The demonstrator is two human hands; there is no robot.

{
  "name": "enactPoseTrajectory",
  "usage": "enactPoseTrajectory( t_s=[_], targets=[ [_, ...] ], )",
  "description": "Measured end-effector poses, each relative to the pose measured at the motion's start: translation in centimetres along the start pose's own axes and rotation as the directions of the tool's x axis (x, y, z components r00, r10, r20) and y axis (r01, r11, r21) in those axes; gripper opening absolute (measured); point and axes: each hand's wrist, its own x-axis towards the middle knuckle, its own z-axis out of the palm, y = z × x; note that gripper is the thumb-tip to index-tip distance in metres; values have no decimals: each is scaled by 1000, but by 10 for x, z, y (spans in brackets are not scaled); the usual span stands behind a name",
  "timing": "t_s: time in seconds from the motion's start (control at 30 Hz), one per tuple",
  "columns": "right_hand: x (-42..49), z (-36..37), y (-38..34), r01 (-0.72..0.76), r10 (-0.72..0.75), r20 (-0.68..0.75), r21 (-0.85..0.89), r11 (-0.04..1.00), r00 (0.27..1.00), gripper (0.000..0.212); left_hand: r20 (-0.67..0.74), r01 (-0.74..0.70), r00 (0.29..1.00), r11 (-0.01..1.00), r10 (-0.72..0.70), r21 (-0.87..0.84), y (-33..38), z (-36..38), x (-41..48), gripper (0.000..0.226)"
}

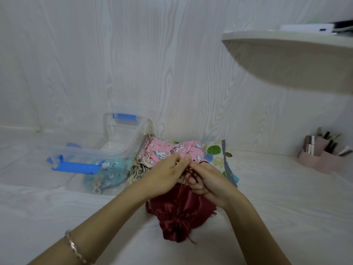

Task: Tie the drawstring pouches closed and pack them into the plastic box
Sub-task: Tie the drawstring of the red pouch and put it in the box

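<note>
A dark red satin pouch [179,213] lies on the white surface in front of me, its mouth gathered and pointing toward me. My left hand [164,175] and my right hand [208,180] meet just above it, both pinching its red drawstring [188,175]. Behind my hands lies a pink unicorn-print pouch [168,150], and a leaf-print pouch [214,153] lies to its right. The clear plastic box [80,155] with blue latches sits to the left, holding a teal pouch [112,173].
The box's clear lid [122,131] leans against the wall behind it. A pink organiser [322,159] with cosmetics stands at the far right. A white shelf [286,58] juts out overhead on the right.
</note>
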Motion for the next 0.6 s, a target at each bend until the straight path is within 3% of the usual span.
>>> enactPoseTrajectory(
  t_s=[0.1, 0.17, 0.3, 0.37, 0.43, 0.47, 0.53, 0.6],
  targets=[
    [2, -2, 0, 23, -28, -40, -120, 993, 999, 32, 76, 39, 996, 998, -42, 42, -9, -1, 1, 47],
    [2, -2, -2, 3, -20, -76, -210, 978, 997, 36, 153, 69, 986, 998, -69, 8, -9, -3, -2, 41],
    [-3, -4, -12, -85, 59, -111, -244, 966, 992, 45, 240, 223, 956, 950, -169, -218, -7, -5, -6, 33],
    [-7, -8, -14, -95, 72, -94, -266, 959, 993, 35, 249, 322, 937, 885, -247, -336, -7, -7, -4, 33],
    [-9, -11, -13, 2, -37, -98, -335, 942, 994, 16, 250, 393, 917, 806, -310, -443, -7, -11, -2, 33],
    [-9, -12, -11, 67, -126, -120, -408, 911, 985, 17, 254, 417, 908, 779, -333, -468, -5, -13, -1, 33],
    [-8, -12, -5, 175, -307, -121, -607, 775, 944, 46, 281, 452, 890, 773, -359, -446, -1, -17, 1, 35],
    [-4, -10, 0, 280, -412, -4, -729, 624, 911, 53, 335, 476, 870, 793, -362, -379, 5, -20, 3, 39]
  ],
)
